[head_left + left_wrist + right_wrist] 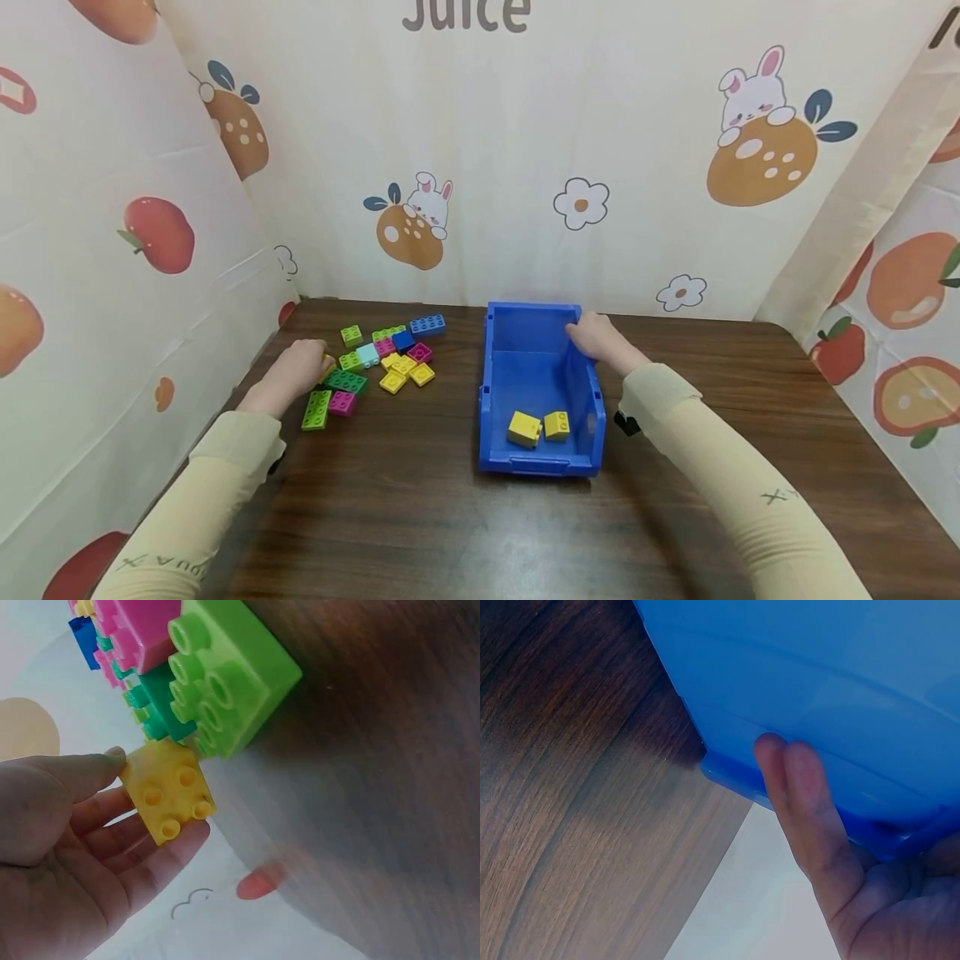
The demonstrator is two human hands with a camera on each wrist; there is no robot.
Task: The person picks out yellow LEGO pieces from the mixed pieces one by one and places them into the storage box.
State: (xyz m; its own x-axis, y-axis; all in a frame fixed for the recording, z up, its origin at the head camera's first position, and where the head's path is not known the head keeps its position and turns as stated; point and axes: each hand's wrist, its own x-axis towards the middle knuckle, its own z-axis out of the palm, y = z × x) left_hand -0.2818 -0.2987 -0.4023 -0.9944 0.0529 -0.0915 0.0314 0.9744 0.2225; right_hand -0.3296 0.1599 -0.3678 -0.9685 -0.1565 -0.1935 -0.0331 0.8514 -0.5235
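Note:
At the left of the table, my left hand (302,364) pinches a yellow building block (169,791) between thumb and fingers, its studs facing the wrist camera. Right beside it lie a lime green block (317,410), a dark green block (345,382) and a magenta block (342,404). My right hand (597,337) grips the right side wall of a blue bin (483,400) near its back corner. In the right wrist view, two fingers (806,776) lie against the bin's outer wall. Inside the bin, near its low front, are two yellow blocks (524,429).
More loose blocks spread behind and right of my left hand: yellow ones (393,382), a light blue one (367,356), and a long blue one (427,325) at the back. A printed curtain (510,150) hangs behind the dark wooden table (390,517) and along both sides.

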